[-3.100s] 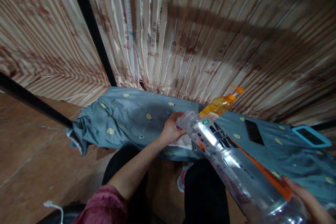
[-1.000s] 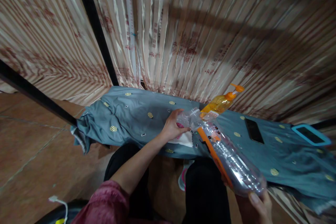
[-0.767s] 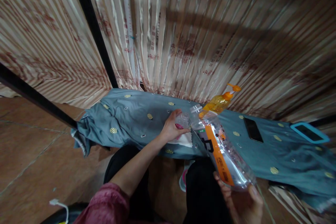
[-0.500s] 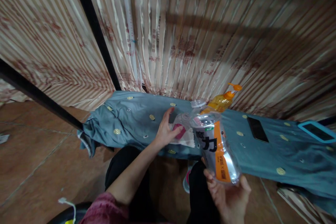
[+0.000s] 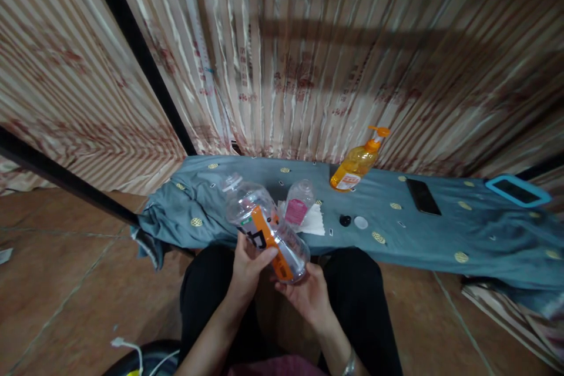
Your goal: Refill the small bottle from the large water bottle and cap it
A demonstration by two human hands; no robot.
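Observation:
A large clear plastic bottle (image 5: 288, 247) with an orange and silver label is tilted in front of me, its neck toward the upper left. My left hand (image 5: 249, 267) wraps round its side, the thumb across the label. At the base, my right hand (image 5: 308, 294) grips the bottle's lower end. Just beyond it, a smaller clear bottle (image 5: 303, 194) with a pink label lies on a white tissue (image 5: 315, 222). To the right of these are a black cap (image 5: 345, 220) and a white round lid (image 5: 361, 222).
The bench's grey-blue cloth (image 5: 432, 247) runs across in front of my knees. An orange pump bottle (image 5: 356, 164) stands near the back. Farther right lie a black phone (image 5: 423, 197) and a blue-framed tablet (image 5: 519, 190). Striped curtains (image 5: 308, 70) hang behind; a dark pole (image 5: 141, 53) rises at left.
The large bottle has moved left and toward me, in my right hand. My left hand has left the smaller bottle and taken hold of the large one.

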